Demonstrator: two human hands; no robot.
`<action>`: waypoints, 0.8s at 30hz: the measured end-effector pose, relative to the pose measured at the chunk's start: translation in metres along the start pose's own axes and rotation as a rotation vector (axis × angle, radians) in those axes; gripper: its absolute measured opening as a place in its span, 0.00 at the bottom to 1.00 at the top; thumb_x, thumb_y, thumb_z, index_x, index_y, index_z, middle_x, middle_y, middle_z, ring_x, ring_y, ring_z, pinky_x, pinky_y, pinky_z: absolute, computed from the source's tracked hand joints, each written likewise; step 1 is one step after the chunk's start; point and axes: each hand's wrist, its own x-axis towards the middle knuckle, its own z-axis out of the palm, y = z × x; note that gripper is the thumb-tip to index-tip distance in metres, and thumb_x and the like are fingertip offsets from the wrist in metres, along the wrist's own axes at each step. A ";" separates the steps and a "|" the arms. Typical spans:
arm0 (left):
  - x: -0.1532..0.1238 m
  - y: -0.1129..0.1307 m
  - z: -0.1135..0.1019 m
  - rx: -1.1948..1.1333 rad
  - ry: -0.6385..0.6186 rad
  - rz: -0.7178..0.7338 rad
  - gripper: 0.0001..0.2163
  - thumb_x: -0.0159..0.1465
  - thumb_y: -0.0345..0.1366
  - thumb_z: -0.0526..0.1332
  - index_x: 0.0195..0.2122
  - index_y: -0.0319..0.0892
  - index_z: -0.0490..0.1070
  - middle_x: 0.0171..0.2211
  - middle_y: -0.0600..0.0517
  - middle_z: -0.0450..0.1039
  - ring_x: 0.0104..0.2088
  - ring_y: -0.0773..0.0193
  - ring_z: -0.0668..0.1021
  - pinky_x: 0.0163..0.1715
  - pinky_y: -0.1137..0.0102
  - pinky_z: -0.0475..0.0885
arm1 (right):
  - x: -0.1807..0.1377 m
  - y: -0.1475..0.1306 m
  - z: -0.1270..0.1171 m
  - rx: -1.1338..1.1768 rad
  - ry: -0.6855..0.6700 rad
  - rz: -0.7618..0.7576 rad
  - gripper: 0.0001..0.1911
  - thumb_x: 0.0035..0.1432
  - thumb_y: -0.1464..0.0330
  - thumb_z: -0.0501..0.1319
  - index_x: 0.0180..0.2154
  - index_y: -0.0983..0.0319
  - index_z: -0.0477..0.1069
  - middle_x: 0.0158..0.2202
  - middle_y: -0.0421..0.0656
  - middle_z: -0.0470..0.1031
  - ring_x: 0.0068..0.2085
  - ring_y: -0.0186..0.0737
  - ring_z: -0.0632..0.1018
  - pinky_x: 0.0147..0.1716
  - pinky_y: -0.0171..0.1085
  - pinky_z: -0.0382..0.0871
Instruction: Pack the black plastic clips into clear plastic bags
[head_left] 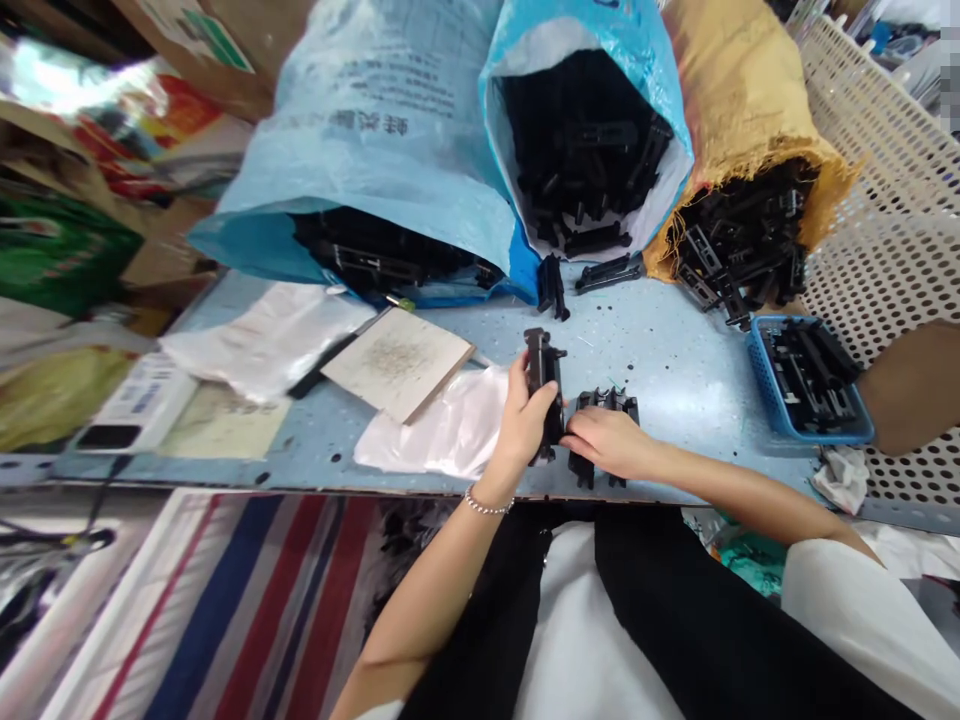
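My left hand (pixel 523 420) is wrapped round a long black plastic part (pixel 541 368) that stands tilted above the front of the blue table (pixel 660 360). My right hand (pixel 609 440) lies palm down on a small stack of the same black parts (pixel 604 402) right beside it, fingers curled toward the held part. A thin bracelet circles my left wrist.
At the back, two blue sacks (pixel 390 150) (pixel 592 140) and a yellow sack (pixel 750 160) spill black parts. A blue basket (pixel 810 380) of parts sits at right, next to a white perforated crate (pixel 885 200). A board (pixel 397 362) and plastic sheets (pixel 442 430) lie at left.
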 end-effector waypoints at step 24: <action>0.007 -0.005 0.025 0.338 -0.106 0.490 0.40 0.65 0.44 0.62 0.71 0.46 0.40 0.70 0.39 0.50 0.69 0.46 0.57 0.67 0.47 0.54 | 0.052 0.067 -0.068 0.435 0.257 0.152 0.19 0.63 0.55 0.59 0.48 0.63 0.68 0.39 0.43 0.75 0.36 0.40 0.76 0.35 0.37 0.70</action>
